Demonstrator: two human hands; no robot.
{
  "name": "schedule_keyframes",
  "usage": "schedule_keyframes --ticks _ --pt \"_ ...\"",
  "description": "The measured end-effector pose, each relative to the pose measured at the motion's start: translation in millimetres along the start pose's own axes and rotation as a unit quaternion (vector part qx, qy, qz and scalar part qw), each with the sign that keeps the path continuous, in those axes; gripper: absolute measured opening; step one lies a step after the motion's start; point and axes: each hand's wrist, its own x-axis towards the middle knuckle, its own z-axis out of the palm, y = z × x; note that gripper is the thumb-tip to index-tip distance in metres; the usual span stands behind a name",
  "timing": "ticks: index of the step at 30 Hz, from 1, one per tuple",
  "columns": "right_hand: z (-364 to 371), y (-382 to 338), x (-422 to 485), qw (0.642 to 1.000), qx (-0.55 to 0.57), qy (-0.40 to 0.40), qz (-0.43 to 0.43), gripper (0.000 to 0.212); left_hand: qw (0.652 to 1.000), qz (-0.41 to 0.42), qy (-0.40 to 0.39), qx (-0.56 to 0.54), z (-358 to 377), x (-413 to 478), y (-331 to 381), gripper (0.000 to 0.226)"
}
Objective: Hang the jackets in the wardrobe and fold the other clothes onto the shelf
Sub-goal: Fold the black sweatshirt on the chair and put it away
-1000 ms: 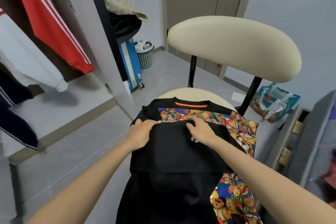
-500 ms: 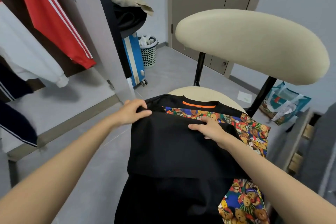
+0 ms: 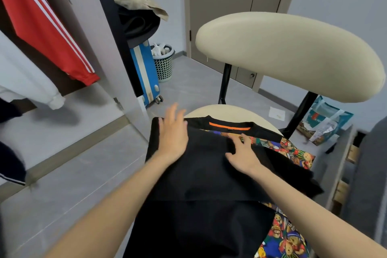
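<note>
The left hand [image 3: 173,134] and right hand [image 3: 244,154] lie flat, fingers straight, on the black shirt [image 3: 209,176] spread over the chair [image 3: 230,111]. Folding looks half done. The next move probably needs a pinch on one edge to double it over.

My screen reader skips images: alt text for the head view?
The left hand and right hand rest on a black shirt laid on a cream chair; bear-print fabric shows at its right. A red jacket hangs at left.
</note>
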Motion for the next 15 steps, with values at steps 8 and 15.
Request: schedule_keyframes --ticks 8,15 --pt "8.4 70.8 -24.5 0.981 -0.189 -0.037 0.015 0.050 0.953 0.001 -0.218 0.209 74.4 -71.5 1.5 0.060" --pt "0.7 103.1 -22.7 0.977 -0.189 -0.014 0.095 0.067 0.948 -0.106 -0.258 0.154 66.8 -42.3 -11.6 0.071"
